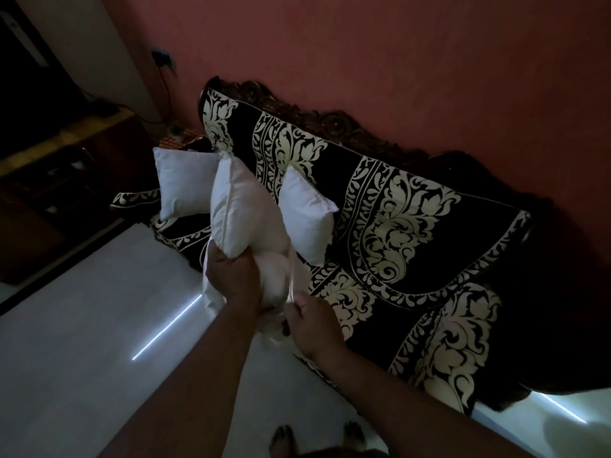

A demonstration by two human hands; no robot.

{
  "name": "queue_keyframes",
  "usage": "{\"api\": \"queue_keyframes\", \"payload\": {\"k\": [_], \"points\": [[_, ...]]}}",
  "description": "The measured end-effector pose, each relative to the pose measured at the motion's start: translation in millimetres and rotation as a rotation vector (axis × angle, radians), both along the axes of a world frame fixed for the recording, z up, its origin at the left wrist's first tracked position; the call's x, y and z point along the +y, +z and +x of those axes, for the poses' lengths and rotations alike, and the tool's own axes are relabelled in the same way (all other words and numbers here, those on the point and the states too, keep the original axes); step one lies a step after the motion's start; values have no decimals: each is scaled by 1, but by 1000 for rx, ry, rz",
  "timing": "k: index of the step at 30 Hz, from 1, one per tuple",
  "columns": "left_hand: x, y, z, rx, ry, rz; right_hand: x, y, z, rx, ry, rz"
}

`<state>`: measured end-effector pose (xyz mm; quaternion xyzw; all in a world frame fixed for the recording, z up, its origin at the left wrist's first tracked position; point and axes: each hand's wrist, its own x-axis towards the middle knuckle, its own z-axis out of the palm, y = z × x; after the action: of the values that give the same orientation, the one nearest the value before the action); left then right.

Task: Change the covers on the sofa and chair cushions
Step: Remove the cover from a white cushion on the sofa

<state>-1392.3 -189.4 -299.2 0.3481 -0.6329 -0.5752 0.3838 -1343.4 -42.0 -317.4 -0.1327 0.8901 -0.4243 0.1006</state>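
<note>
The left hand (236, 279) is gripping the lower end of a white cushion (241, 209), fingers curled tight into the stuffing, and is holding it up in front of the sofa (413, 226), just off the sofa's front edge. The right hand (310, 320) is pinching a thin white cover (211, 292) that is bunched around the cushion's lower end; in this dim light it is hard to tell how far the cover is wrapping the cushion. Two more bare white cushions are leaning against the sofa's back: one (182, 183) near the sofa's far end, the other (307, 214) just behind the held cushion. The sofa is wearing a black throw with cream leaf patterns, and its carved dark wooden back is standing against a reddish wall (396, 61). The person's bare feet (281, 439) are standing on a pale glossy floor (99, 309) in front of the sofa. A dark wooden cabinet (49, 166) is sitting beyond the sofa's far end.
</note>
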Motion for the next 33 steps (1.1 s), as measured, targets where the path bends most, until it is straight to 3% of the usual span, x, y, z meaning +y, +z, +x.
{"api": "queue_keyframes", "payload": {"k": [4,8,11,14,18,21,26,29,33], "points": [[-3,7,7,-45,-224,-71,5,0,-16,3,8,50],[1,17,18,-54,-454,261,33,-13,-38,-8,-89,-11],[13,21,27,3,-530,362,34,-6,-46,73,-229,-143],[20,24,34,28,-580,384,30,5,-60,57,-271,-133],[16,12,45,-38,-648,322,27,13,-84,2,-230,-237],[11,-4,57,-136,-668,165,21,16,-85,-42,-201,-314],[-1,-35,72,-345,-717,-12,21,11,-76,-32,-206,-224],[4,-27,77,-341,-765,103,28,8,-73,107,-191,-98],[-14,-2,37,-239,-561,406,35,-1,-63,268,-67,-73]]}}
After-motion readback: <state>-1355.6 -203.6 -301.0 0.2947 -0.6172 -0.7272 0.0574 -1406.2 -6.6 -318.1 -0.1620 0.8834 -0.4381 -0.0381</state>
